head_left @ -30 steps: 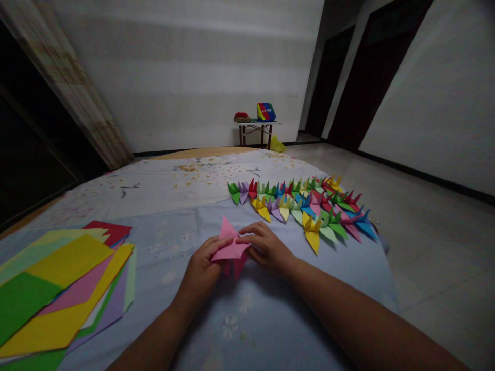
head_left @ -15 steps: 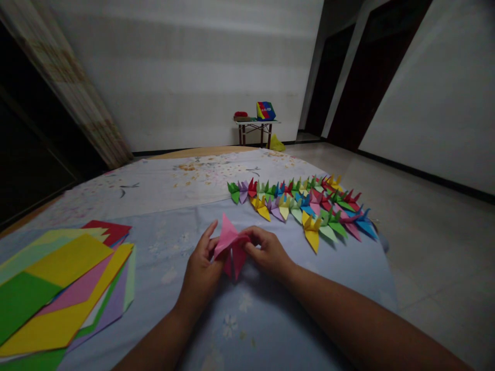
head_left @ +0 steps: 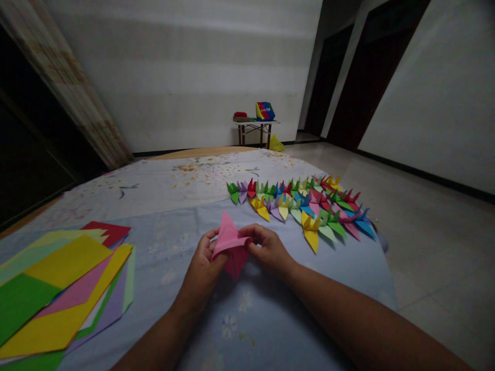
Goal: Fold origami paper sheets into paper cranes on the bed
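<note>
A partly folded sheet of pink origami paper is held between my two hands above the blue cloth. One point of it sticks up away from me, and a split lower point hangs toward me. My left hand grips its left side, thumb in front and fingers behind. On the other side my right hand pinches the right edge between thumb and fingers. Several folded paper cranes in many colours stand in rows to the right, beyond my right hand.
Loose sheets of coloured paper lie overlapping at the left. A floral tablecloth covers the far part of the table. Against the back wall stands a small table with a colourful box on it.
The pink paper's middle flap has been bent down into a curved band across it, and the gap in its lower part looks narrower. Both hands keep their hold.
</note>
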The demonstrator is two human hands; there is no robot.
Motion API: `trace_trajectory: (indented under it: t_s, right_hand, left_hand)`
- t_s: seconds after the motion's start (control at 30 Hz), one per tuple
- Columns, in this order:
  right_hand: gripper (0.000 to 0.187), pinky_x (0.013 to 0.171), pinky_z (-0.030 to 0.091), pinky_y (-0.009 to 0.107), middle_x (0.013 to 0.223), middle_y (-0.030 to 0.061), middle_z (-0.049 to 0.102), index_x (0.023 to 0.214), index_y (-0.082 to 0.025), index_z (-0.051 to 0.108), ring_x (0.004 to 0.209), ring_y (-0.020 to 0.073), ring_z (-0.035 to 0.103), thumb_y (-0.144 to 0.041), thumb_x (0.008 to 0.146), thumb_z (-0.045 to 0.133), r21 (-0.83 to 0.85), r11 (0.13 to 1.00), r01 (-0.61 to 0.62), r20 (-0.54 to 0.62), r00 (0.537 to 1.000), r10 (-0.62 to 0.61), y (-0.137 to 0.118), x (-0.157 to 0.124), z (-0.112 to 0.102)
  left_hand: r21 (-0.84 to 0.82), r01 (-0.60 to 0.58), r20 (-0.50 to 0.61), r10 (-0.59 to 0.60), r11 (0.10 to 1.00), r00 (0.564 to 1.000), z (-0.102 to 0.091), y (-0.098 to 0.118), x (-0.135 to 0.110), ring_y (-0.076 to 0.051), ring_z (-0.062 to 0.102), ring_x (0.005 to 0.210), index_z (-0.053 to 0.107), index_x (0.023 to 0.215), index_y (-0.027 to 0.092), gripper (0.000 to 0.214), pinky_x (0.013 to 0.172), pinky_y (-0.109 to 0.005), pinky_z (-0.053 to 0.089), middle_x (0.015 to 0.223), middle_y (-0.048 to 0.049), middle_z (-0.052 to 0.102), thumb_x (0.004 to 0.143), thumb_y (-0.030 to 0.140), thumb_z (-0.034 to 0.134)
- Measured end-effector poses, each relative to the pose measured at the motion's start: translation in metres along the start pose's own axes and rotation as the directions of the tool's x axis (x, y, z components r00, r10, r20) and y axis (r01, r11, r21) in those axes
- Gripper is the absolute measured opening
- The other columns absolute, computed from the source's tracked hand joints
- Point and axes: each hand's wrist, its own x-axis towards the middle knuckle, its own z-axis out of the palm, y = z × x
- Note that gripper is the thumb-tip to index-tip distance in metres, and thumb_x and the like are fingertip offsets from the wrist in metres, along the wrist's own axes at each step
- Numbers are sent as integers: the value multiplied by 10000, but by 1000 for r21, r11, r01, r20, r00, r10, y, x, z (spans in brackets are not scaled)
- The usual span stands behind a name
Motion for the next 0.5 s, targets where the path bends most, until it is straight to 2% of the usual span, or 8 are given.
trace_trajectory:
  t_s: [0.13,0.3,0.5]
  right_hand:
    - [100,580,432,210,703,-1,622,769,-162,644,618,100,539,-198,739,556,-57,998,-15,21,1000,16,-1,-1,1]
    - [110,561,419,194,677,-6,600,789,-163,654,606,93,528,-210,760,559,-136,991,6,61,998,2,-9,-3,2]
    - [222,622,444,215,813,22,627,910,-170,633,731,120,566,-350,810,548,-92,994,56,153,987,-42,-16,-4,-1]
  left_hand:
    - [2,14,2,-14,1000,1000,0,-2,2,-194,663,743,441,1148,172,526,668,-290,497,928,-56,685,703,356,651]
    - [4,3,-21,-2,1000,1000,-2,-6,3,-181,656,708,501,1066,159,427,645,-273,489,856,-39,687,728,387,629]
    - [118,-31,-66,39,993,997,-6,-6,5,-171,639,666,518,1054,149,447,595,-256,476,834,-41,680,703,391,654]
